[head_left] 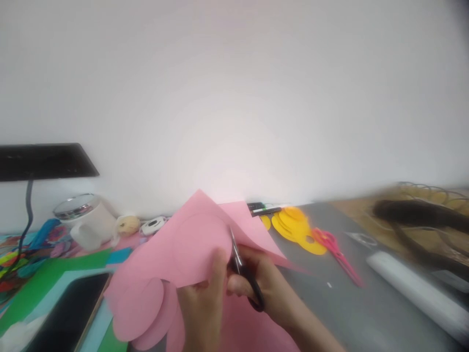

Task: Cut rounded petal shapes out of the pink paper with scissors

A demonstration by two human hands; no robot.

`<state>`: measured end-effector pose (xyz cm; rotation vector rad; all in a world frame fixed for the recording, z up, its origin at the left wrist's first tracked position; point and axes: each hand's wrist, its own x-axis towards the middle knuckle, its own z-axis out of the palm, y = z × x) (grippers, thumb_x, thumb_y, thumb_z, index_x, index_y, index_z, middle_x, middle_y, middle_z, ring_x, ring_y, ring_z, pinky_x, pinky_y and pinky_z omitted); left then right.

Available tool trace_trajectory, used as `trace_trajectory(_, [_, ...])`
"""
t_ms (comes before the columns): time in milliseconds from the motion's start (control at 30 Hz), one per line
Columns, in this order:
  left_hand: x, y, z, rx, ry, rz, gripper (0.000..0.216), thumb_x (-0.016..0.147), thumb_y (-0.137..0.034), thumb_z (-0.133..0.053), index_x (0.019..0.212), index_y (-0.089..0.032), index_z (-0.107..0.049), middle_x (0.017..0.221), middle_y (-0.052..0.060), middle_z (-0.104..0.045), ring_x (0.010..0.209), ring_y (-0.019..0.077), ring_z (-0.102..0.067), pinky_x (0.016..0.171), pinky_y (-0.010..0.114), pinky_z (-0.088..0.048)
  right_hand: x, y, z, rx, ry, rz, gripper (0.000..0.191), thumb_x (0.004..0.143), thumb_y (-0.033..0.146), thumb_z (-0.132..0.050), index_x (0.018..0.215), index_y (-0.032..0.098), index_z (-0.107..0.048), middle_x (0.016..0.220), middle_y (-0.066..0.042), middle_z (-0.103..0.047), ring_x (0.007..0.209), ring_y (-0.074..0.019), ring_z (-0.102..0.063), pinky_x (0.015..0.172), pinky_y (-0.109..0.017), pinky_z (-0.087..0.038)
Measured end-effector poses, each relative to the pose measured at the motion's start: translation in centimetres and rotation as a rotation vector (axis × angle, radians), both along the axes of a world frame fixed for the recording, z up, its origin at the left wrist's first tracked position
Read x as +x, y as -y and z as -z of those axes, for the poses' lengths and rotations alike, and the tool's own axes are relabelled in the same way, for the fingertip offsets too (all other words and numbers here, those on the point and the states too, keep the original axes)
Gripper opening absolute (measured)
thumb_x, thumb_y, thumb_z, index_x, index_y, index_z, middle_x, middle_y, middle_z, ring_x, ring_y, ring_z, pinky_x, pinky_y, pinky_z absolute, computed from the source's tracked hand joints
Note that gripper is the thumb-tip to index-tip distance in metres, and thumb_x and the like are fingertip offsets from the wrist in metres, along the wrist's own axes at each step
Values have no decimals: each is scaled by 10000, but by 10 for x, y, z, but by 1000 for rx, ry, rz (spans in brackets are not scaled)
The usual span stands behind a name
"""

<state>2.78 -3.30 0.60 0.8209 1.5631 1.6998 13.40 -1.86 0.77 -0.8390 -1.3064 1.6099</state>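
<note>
A sheet of pink paper (190, 234) with a round outline on it is held up in front of me. My left hand (205, 298) pinches its lower edge, thumb on top and fingers hidden beneath. My right hand (262, 286) is closed around the black handles of a pair of scissors (240, 266). The blades point up and away, against the paper at the right side of the round outline. Cut pink paper circles (141, 313) overlap at the lower left, and more pink paper (245, 322) lies under my hands.
Yellow paper pieces (293, 227) and pink scissors (339, 254) lie on the grey mat (311, 288). A white roll (414, 293) is at the right. On the left are a phone (69, 313), green paper (22, 298) and a white mug (90, 225) with a shiny lid.
</note>
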Motion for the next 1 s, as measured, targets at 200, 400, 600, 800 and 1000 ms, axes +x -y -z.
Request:
trace_trajectory(200, [-1, 1, 1, -55, -6, 10, 324, 584, -466, -742, 554, -168, -620, 449, 21, -582, 518, 213, -614, 425, 285, -476, 0, 1, 1, -20, 42, 15, 384, 637, 454, -785, 754, 151, -580, 613, 21, -530, 569, -123, -454, 553, -260, -375])
trace_trajectory(400, [3, 1, -5, -66, 88, -49, 313, 570, -425, -751, 703, -151, -679, 771, 94, -717, 821, 282, -677, 465, 258, -528, 1, 2, 3, -34, 68, 25, 341, 655, 433, -769, 762, 167, -584, 614, 25, -541, 563, -133, -499, 548, -263, -397])
trace_trajectory(600, [1, 0, -3, -73, 80, -25, 310, 520, -397, -787, 671, -149, -679, 739, 84, -713, 762, 268, -679, 487, 257, -548, 2, 2, 5, -32, 86, 30, 323, 654, 424, -767, 739, 170, -587, 601, 29, -534, 549, -131, -511, 526, -251, -404])
trace_trajectory(800, [0, 0, -4, -101, 107, -1, 303, 535, -416, -781, 625, -149, -668, 618, 47, -671, 582, 203, -637, 459, 259, -523, 2, 2, 6, -32, 81, 34, 330, 652, 420, -776, 744, 171, -579, 600, 38, -522, 534, -123, -519, 510, -237, -405])
trace_trajectory(1000, [0, 0, -3, -115, 70, -26, 323, 521, -442, -777, 562, -151, -642, 549, 33, -629, 559, 189, -599, 457, 256, -495, 1, 0, 6, -48, 78, 33, 371, 631, 452, -787, 752, 171, -577, 586, 43, -521, 519, -117, -519, 509, -238, -426])
